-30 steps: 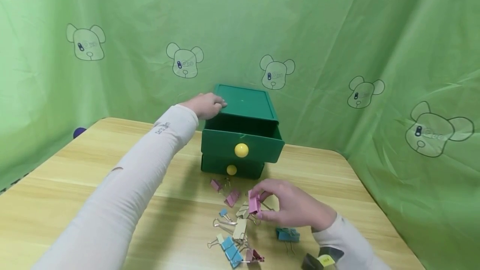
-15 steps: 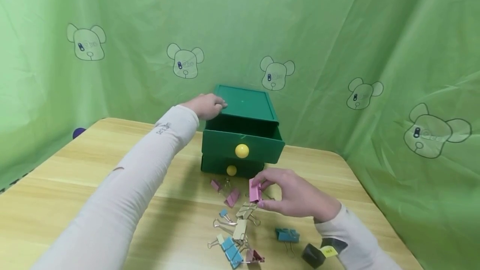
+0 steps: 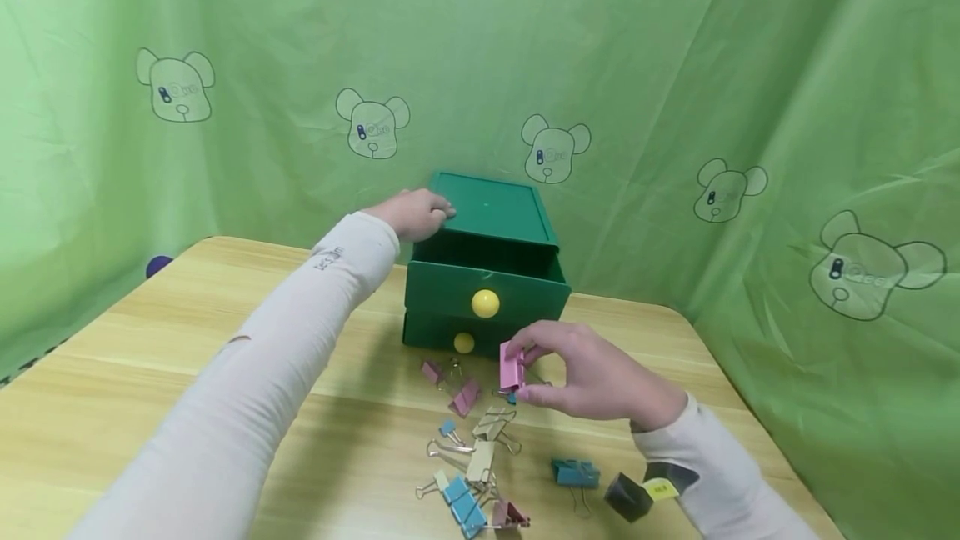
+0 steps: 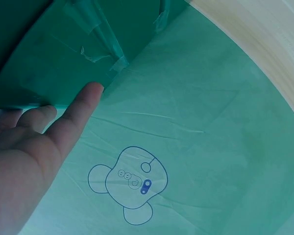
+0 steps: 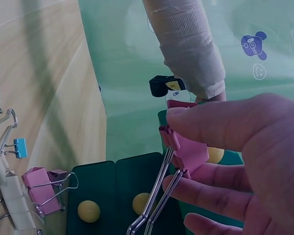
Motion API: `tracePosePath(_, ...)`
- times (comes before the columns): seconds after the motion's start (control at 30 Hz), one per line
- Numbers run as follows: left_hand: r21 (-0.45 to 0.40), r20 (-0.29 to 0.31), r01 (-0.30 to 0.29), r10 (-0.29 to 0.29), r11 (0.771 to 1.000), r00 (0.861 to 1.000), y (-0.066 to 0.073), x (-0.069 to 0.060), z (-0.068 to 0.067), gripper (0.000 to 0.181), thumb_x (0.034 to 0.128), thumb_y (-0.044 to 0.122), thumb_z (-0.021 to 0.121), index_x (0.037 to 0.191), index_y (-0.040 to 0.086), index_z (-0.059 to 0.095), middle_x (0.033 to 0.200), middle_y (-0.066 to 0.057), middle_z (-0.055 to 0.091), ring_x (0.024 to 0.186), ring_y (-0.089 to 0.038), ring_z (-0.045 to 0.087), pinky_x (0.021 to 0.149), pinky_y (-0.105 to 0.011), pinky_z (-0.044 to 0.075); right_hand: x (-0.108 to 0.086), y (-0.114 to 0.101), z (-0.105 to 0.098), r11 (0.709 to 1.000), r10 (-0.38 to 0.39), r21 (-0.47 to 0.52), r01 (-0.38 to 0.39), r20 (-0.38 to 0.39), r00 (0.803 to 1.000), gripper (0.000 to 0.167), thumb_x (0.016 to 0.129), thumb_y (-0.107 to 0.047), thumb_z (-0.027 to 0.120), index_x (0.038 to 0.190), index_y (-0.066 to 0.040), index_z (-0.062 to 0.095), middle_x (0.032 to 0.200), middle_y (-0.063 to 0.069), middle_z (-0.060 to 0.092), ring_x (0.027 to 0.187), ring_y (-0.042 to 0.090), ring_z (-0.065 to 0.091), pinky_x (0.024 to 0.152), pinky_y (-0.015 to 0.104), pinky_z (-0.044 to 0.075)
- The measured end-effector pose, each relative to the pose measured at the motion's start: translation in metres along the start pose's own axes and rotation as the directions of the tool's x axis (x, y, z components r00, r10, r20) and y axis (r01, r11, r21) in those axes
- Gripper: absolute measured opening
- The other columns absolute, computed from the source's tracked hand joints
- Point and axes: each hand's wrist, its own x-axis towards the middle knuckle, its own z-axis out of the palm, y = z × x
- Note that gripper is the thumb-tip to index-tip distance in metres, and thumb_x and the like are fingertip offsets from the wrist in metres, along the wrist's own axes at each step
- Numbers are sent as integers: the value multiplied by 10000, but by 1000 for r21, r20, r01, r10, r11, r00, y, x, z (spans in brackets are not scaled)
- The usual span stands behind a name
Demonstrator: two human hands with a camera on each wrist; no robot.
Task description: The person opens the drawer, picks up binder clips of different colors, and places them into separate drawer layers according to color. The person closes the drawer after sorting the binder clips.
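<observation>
A green two-drawer box (image 3: 495, 208) stands at the back of the table, its upper drawer (image 3: 442, 283) pulled out. My left hand (image 3: 412, 215) rests at the box's top left edge; in the left wrist view its index finger (image 4: 76, 115) reaches straight along the green side. Between thumb and fingers, my right hand (image 3: 600, 373) pinches a pink binder clip (image 3: 512, 367) in front of the lower drawer. That clip's metal handles (image 5: 157, 196) point away from the thumb in the right wrist view. Other pink binder clips (image 3: 465, 397) lie left of the right hand.
Loose binder clips are spread on the wooden table (image 3: 360, 457): cream (image 3: 481, 462), blue (image 3: 466, 508), teal (image 3: 576, 473) and dark pink (image 3: 510, 514). A yellow knob (image 3: 485, 303) sticks out from the upper drawer. Green curtain (image 3: 637, 48) hangs behind and at the right.
My right hand has lifted the pink binder clip and carried it up and forward, towards the drawers. A small blue clip now shows beneath it. My left hand stays put.
</observation>
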Motion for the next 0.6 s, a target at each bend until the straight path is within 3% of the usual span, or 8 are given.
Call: tracePosePath(0.6,-17,-14,6,-6,1000,1000,1,-2,1,441,1047,230,310,1445,124,468,1524,-66,377,1429,-283,255,1154,-432,215,12,-5,-14,999,-31,-28,30,-31,999,377,805,-142,802,1142,-103,637,1066,-44,649,923,71,634,841,347,534)
